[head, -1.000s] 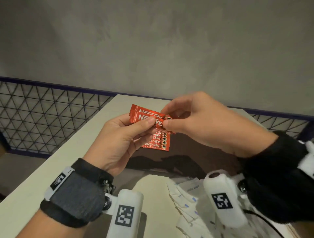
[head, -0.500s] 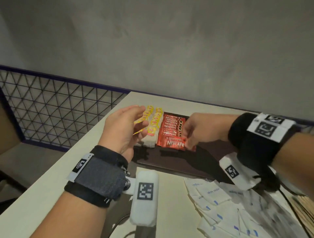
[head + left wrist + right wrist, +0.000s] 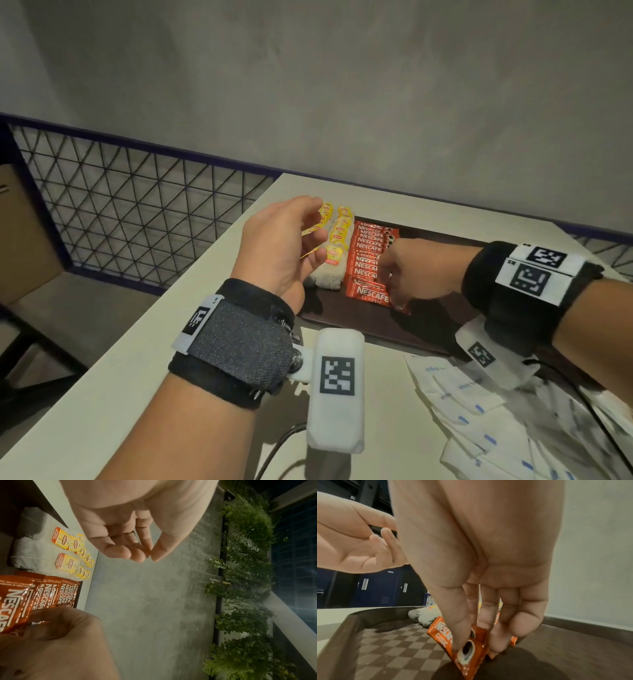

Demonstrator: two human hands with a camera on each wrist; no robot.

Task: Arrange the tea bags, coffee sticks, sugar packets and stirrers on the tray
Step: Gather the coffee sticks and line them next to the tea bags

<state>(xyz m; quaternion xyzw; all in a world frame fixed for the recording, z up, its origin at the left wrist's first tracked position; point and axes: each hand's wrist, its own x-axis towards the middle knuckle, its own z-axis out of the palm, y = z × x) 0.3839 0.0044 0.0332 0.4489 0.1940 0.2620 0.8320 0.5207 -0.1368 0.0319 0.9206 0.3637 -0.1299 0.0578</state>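
Note:
A dark brown tray (image 3: 438,322) with a checkered floor (image 3: 385,649) holds tea bags (image 3: 337,246) with yellow tags at its left end. A row of red coffee sticks (image 3: 368,260) lies beside them. My right hand (image 3: 394,284) is down at the near end of that row. Thumb and fingers pinch the nearest coffee stick (image 3: 441,632), whose lower end reaches the tray floor. My left hand (image 3: 317,236) hovers over the tea bags (image 3: 68,555) with fingers loosely curled, holding nothing. No stirrers are in view.
White sugar packets (image 3: 479,404) lie in a loose pile on the pale table (image 3: 171,342), near right of the tray. A black cable (image 3: 281,442) runs off the near edge. A mesh railing (image 3: 120,205) borders the table's left, and a grey wall stands behind.
One second ago both hands held coffee sticks up in the air. The left hand has let go, and the right hand has brought a stick down to the tray's row.

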